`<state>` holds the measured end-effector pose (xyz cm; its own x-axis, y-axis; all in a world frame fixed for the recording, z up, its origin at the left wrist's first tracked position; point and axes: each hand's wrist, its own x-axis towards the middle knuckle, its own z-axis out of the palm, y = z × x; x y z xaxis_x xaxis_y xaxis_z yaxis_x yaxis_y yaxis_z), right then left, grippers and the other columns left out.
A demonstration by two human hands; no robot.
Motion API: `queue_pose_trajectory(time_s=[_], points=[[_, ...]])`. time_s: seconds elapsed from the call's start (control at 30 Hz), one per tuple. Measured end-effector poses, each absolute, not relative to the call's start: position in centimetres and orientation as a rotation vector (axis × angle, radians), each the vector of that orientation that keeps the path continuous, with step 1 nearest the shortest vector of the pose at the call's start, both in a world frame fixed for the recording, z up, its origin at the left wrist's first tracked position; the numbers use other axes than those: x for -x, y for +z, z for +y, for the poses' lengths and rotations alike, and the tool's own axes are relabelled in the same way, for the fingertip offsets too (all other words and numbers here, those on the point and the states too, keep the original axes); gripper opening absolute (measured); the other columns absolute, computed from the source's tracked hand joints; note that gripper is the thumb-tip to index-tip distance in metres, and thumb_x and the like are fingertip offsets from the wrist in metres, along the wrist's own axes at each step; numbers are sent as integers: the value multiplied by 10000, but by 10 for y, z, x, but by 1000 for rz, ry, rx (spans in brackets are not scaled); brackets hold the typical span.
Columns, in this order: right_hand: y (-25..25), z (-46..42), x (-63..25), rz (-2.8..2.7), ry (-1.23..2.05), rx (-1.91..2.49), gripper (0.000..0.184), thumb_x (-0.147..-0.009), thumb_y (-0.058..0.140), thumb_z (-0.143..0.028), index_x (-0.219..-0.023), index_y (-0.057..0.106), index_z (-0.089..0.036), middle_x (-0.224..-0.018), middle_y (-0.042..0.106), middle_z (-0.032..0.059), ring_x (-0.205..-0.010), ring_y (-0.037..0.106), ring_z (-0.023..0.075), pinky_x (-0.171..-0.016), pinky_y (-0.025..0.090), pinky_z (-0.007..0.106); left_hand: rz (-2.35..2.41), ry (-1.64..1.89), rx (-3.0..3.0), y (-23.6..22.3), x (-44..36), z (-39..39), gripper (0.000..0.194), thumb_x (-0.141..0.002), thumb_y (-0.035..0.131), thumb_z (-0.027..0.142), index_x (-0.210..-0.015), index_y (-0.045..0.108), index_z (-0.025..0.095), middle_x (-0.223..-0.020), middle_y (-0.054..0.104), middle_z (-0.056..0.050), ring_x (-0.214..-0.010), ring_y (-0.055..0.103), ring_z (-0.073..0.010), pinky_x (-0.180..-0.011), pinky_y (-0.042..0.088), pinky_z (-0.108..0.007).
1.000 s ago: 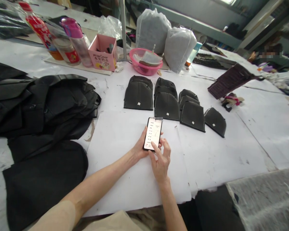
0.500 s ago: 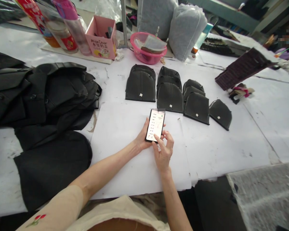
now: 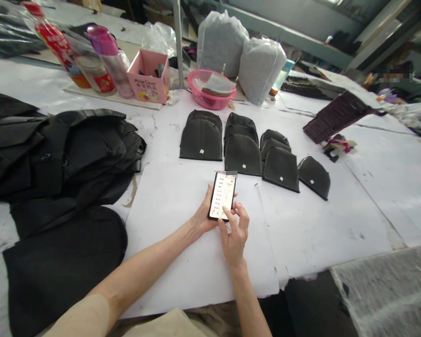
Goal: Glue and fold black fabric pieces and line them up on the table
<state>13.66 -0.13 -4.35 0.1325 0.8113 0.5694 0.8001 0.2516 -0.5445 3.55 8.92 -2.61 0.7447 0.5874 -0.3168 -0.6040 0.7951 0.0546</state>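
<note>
Workshop setting, long table [image 3: 330, 229] topped with white paper, one loose white sheet [image 3: 168, 201] at the front. Rear: pink basin [image 3: 214, 104], pink box [image 3: 150, 89], wrapped bundles [image 3: 261, 70]. Dark garments [image 3: 87, 140] heaped at left; black curved-top panels [image 3: 201, 138] laid in overlapping groups beyond the hands, small pale tags on the front ones.

Phone [image 3: 221, 194] is above the loose sheet, between the two hands, just this side of the panels, screen lit and facing the wearer, top end away. Left hand [image 3: 204, 216] is closed round it: thumb side along the left edge, fingertips showing at the right edge, palm presumably behind. Right hand [image 3: 235, 234] is loosely spread, fingers bent, index over the lower screen, thumb near the bottom edge; can't tell if the fingertip presses, or if the other fingers brace the side.

Handling, judged by look: light but dense for its size, fully rigid, won't bend or squash. Glass face likely slick, fragile if dropped on a corner. Best hold: both long edges, low down, with palm backing it; firm, no squeeze. Keep fingers off the screen, stray contact may register.
</note>
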Motion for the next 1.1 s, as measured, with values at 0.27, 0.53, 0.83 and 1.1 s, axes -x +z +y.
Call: queue_pose_trajectory(time_s=[0.27, 0.53, 0.83, 1.1], points=[[-42, -1, -136, -1648, 2, 1510, 328, -965, 607, -242, -1290, 645, -274, -1438, 495, 131, -1378, 480, 309, -1063, 509, 558, 326, 628, 21, -29, -35, 90, 856, -971, 236, 726, -1226, 659, 26, -947, 712, -208, -745, 680, -244, -729, 536, -357], [-41, -2, -136, -1650, 2, 1502, 316, -959, 611, -235, -1268, 663, -277, -1443, 498, 121, -1382, 476, 312, -1064, 509, 559, 352, 619, 67, -20, -34, 89, 829, -972, 284, 718, -1276, 632, 30, -928, 708, -190, -697, 661, -223, -697, 531, -352], [-40, -1, -135, -1650, 15, 1502, 306, -956, 620, -232, -1255, 670, -266, -1437, 497, 126, -1380, 475, 308, -1070, 502, 548, 403, 663, 138, -12, -35, 90, 747, -1005, 289, 661, -1272, 634, 54, -953, 713, -166, -766, 677, -217, -730, 539, -339], [-40, -2, -135, -1649, 19, 1500, 307, -963, 610, -233, -1263, 659, -281, -1435, 497, 121, -1372, 483, 305, -1059, 509, 558, 356, 607, 63, -19, -34, 90, 847, -973, 262, 720, -1296, 620, 24, -923, 707, -196, -671, 656, -225, -674, 526, -353]])
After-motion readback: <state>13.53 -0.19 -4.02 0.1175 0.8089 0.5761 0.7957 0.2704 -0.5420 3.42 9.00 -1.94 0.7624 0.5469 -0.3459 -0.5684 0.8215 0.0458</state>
